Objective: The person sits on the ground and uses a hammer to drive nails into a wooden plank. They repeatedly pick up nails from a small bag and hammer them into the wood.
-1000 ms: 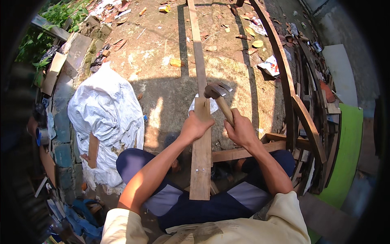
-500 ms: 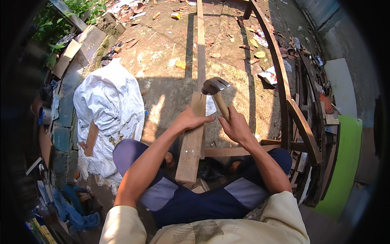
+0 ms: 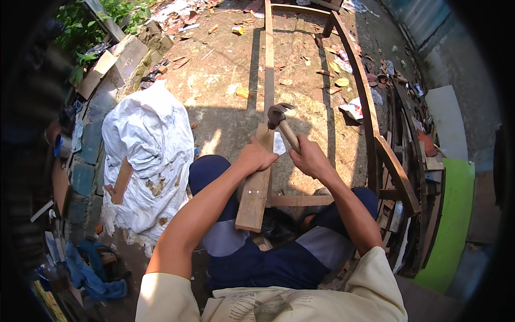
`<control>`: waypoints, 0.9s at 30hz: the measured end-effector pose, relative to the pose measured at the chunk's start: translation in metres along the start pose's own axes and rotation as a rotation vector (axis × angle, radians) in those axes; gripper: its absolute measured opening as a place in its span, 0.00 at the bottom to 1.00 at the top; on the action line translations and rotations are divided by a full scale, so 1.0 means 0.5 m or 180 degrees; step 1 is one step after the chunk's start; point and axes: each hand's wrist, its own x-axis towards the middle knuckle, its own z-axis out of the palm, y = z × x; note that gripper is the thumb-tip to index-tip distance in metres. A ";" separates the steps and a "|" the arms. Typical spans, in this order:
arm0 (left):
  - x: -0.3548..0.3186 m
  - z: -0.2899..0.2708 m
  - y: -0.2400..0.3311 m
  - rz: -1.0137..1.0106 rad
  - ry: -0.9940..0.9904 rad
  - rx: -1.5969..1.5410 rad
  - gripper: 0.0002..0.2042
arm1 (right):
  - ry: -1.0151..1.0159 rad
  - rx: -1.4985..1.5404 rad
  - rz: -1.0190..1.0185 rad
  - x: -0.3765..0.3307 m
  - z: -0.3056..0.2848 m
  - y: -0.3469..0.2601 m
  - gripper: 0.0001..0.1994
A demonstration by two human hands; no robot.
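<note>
A short, flat wooden board [image 3: 250, 206] lies lengthwise in front of me, over the near end of a long narrow wooden bar [image 3: 269, 64]. Two shiny nail heads show on its near half. My left hand [image 3: 257, 156] is closed around the board's far part, thumb across the top. In my right hand [image 3: 313, 156] is a claw hammer [image 3: 288, 134], gripped by its wooden handle. Its dark metal head is just above the board's far end, where what looks like a thin nail stands up. Whether the hammer touches it I cannot tell.
The bar belongs to a wooden frame with a curved right rail [image 3: 365, 91] and a near crosspiece [image 3: 301, 200]. A white sack [image 3: 147, 155] lies at left. Scrap wood and a green panel [image 3: 448, 220] line the right side. Leaves and litter dot the concrete ground [image 3: 225, 86].
My left knee has moved inward, closer to the board. The hammer head has shifted slightly, still over the board's far end. Both hands keep their holds, and the whole view has moved a little.
</note>
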 end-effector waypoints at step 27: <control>0.002 0.002 0.000 0.0161 0.0086 0.0385 0.53 | -0.0014 0.0198 0.0151 0.032 -0.006 -0.024 0.15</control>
